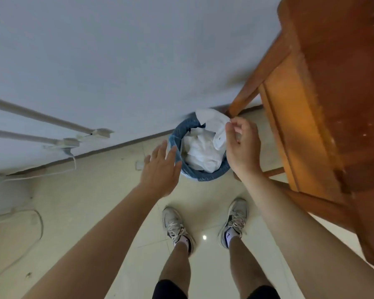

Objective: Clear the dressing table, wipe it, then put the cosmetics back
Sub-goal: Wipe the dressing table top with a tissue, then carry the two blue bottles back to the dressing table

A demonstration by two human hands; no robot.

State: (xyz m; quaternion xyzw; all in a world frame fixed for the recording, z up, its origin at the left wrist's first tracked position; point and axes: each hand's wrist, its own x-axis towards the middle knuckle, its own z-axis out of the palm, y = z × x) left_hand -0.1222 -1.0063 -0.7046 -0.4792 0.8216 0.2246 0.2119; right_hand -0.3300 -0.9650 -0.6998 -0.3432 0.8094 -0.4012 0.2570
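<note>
White sheet (pixel 212 123), limp and light, pinched by its edge in my right hand (pixel 241 145) over the bin (pixel 205 177); left hand (pixel 160 171) spread, empty.

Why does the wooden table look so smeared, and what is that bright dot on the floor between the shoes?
Head view: motion blur smears the wooden table and the far rim of the bin; the dot is lamp glare on the glossy floor; the wide lens bows the skirting line; the right hand pinching the white sheet looks fairly sharp.
</note>
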